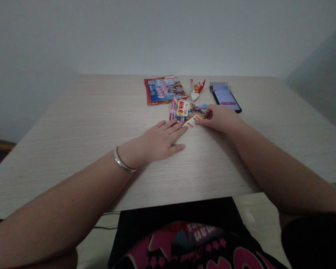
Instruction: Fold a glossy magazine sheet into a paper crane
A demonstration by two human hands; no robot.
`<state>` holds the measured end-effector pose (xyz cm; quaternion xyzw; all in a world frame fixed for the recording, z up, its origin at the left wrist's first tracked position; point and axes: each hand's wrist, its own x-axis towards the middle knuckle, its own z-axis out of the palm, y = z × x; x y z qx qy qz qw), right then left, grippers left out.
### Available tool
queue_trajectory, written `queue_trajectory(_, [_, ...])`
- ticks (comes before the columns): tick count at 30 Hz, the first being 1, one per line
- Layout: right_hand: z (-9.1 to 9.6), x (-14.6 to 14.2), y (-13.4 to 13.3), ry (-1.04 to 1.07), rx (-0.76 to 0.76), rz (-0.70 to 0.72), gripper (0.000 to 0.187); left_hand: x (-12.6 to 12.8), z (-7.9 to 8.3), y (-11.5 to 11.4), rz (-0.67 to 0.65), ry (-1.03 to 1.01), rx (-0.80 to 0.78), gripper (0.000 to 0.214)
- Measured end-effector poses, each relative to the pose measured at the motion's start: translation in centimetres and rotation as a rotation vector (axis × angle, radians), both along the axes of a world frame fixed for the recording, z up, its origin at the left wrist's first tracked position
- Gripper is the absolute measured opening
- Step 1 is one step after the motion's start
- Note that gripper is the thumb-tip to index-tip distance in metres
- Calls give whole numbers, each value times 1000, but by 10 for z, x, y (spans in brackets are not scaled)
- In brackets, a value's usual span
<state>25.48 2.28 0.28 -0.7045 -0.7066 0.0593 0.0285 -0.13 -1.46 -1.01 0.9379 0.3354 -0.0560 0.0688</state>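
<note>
A printed paper leaflet [194,108] lies on the table in front of me, with one corner folded over to show a white and orange side. My left hand [165,140] lies flat with its fingers stretched out, the fingertips pressing on the leaflet's near left edge. At the leaflet's right side, the thumb and forefinger of my right hand [220,116] pinch the folded-over part. The right hand's remaining fingers are curled and partly hidden.
A stack of colourful leaflets [165,89] sits farther back on the pale wooden table [100,123]. Beside it stands a small folded paper figure [196,89], red and white. A phone [227,99] with its screen lit lies to the right. Behind the table rises a wall [173,37].
</note>
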Motion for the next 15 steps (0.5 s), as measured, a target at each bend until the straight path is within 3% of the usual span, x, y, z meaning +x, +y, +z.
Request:
queue_trajectory(9, [2, 15, 7, -10, -68, 4, 47, -17, 23, 1, -32, 50, 12, 64])
queue_trajectory(15, [1, 30, 12, -17, -124, -12, 42, -20, 33, -2, 46, 83, 20, 50])
